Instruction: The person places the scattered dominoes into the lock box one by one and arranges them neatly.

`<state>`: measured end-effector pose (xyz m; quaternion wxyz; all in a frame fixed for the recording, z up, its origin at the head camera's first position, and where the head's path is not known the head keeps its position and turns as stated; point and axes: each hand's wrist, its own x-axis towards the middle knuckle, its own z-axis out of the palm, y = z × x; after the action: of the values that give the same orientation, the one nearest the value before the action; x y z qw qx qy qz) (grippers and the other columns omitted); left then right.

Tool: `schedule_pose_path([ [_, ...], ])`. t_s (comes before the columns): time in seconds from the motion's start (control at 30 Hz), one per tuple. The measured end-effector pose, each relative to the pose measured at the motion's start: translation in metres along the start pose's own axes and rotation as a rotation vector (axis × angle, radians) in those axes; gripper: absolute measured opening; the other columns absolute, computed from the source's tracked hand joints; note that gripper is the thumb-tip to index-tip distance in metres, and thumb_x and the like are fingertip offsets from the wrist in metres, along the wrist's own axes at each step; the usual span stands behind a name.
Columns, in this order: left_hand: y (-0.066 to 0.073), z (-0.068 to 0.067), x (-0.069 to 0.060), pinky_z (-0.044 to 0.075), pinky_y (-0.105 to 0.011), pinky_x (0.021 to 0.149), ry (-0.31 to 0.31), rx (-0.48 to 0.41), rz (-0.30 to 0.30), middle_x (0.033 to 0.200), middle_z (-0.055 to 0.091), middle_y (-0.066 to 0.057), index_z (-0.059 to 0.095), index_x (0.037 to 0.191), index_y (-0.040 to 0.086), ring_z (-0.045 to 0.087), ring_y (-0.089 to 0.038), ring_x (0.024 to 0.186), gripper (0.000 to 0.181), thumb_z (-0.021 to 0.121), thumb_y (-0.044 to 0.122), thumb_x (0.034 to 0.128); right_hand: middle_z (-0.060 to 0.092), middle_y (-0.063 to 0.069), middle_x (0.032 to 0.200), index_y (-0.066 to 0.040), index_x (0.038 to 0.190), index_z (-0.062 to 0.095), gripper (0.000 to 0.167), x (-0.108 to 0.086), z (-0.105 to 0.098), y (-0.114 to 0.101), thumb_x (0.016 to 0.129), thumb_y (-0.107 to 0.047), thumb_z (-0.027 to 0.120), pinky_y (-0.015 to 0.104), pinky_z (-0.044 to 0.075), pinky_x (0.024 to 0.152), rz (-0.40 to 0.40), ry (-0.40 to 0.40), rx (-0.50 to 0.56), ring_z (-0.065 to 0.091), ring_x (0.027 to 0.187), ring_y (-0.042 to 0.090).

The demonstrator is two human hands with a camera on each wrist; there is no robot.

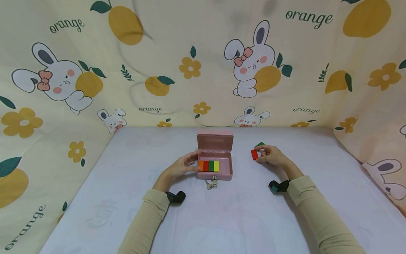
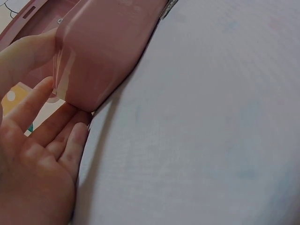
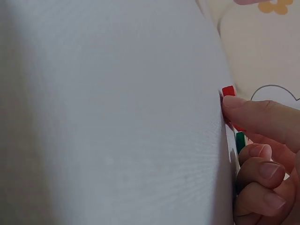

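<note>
A small pink cash box [image 1: 226,173] stands with its lid raised. Orange [image 1: 200,166], red [image 1: 206,166], green [image 1: 211,166] and yellow blocks [image 1: 216,166] lie side by side in it, toward the left. My left hand [image 1: 183,167] holds the box's left side, the thumb at the front corner and fingers farther back. In the left wrist view, the thumb and fingertips meet the pink wall [image 2: 101,61]. To the right of the box, my right hand [image 1: 273,156] pinches a red block [image 1: 254,155] between thumb and forefinger, at the table. A green block [image 1: 260,144] lies just behind it.
Two keys [image 1: 209,185] hang from the lock at the box's front. The white-covered table [image 1: 234,218] runs back to a patterned cloth wall [image 1: 177,116]. Another cloth side [image 1: 374,148] rises along the right edge.
</note>
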<state>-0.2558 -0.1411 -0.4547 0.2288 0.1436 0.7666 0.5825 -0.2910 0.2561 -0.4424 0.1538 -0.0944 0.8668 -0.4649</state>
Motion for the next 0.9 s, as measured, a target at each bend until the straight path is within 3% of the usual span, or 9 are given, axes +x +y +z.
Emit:
schedule_pose_path([
  [0.9,0.0008,0.0009,0.0008,0.020,-0.048,0.125,0.013,-0.021,-0.021,0.162,0.024,-0.003,0.036,0.149,0.020,0.024,-0.030,0.150,0.068,0.066,0.011,0.0896,0.043,-0.003,0.074,0.003,0.131,0.050,0.053,-0.0062,0.0039,-0.0021,0.084,-0.009,0.072,0.018,0.037,0.060,0.018,0.024,-0.007,0.043,0.070,0.006],
])
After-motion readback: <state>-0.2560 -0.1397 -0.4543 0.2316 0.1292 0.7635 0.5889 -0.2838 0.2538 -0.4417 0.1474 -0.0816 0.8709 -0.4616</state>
